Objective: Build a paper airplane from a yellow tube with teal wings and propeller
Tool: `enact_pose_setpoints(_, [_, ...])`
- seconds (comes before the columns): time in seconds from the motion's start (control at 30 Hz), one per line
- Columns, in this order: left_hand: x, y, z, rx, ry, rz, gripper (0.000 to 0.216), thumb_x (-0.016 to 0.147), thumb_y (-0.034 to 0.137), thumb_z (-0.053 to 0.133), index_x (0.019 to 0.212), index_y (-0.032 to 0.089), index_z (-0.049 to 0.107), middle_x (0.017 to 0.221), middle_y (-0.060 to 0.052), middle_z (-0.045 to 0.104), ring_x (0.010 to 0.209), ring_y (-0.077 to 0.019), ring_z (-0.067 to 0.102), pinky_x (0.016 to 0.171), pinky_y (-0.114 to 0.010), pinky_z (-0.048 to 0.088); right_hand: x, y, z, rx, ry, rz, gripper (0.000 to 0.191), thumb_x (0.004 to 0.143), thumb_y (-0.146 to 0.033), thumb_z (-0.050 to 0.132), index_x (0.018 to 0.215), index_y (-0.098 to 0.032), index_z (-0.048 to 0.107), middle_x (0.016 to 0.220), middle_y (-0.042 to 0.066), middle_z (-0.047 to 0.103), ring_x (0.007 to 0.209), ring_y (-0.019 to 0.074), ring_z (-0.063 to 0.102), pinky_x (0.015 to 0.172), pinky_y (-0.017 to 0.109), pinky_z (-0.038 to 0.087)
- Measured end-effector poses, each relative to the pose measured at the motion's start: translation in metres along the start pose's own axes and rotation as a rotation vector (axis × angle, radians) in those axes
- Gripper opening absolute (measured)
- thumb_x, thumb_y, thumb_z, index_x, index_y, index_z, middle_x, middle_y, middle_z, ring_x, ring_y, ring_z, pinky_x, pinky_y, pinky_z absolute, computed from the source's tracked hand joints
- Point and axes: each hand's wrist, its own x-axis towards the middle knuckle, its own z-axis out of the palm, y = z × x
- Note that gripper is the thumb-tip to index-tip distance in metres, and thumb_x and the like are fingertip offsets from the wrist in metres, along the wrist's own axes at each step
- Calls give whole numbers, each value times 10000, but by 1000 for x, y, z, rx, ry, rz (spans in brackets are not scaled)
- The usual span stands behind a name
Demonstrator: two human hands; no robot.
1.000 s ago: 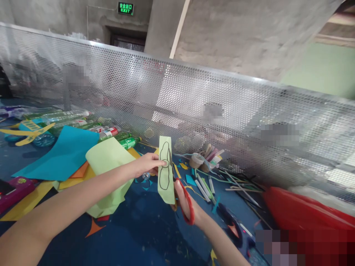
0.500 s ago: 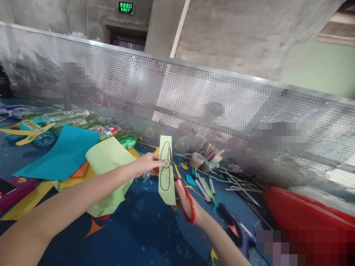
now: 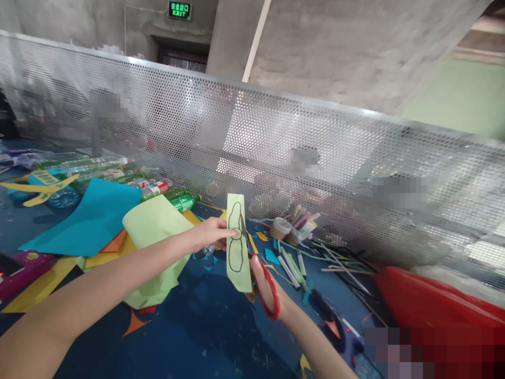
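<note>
My left hand [image 3: 215, 234] pinches a strip of light green paper [image 3: 239, 276] by its left edge, thumb on the front. A black outline of two long lobes joined by a small circle is drawn on the strip, which is held upright above the table. My right hand [image 3: 270, 289] is closed around the red handles of a pair of scissors [image 3: 273, 310]. Their blades lie along the right edge of the strip, partly hidden behind it, so how far they are apart is hard to see.
Left of my hands lie a blue sheet [image 3: 90, 216], a green sheet [image 3: 153, 226] and several plastic bottles [image 3: 185, 202]. Markers [image 3: 290, 271], tape rolls [image 3: 279, 229] and a red bag [image 3: 426, 300] are on the right. A perforated metal screen [image 3: 177, 116] stands behind the dark blue table [image 3: 205, 337].
The paper strip and the scissors have shifted very slightly to the right. Both hands keep the same hold.
</note>
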Motion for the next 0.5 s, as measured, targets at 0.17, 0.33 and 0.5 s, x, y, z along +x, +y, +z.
enact_pose_setpoints(0.17, [1, -1, -1, -9, -7, -3, 330, 621, 356, 756, 809, 98, 676, 809, -98, 710, 710, -196, 665, 761, -368, 506, 0, 0, 1, 86, 5, 18, 667, 825, -741, 184, 471, -210, 378, 415, -1, 427, 389, 114, 418, 438, 264, 344])
enact_pose_setpoints(0.33, [2, -3, -2, -13, -19, 10, 306, 631, 341, 734, 808, 100, 671, 794, -96, 706, 740, -214, 669, 772, -380, 499, 1, 3, 3, 189, 41, 73, 628, 781, -779, 251, 550, -213, 395, 420, -42, 389, 362, 98, 378, 400, 249, 326])
enact_pose_setpoints(0.5, [3, -2, -1, -52, -6, -10, 266, 614, 312, 736, 773, 113, 657, 727, -60, 693, 699, -187, 661, 742, -339, 496, 4, 6, 4, 202, 13, 60, 595, 787, -774, 243, 588, -225, 354, 435, -63, 339, 359, 88, 333, 371, 238, 300])
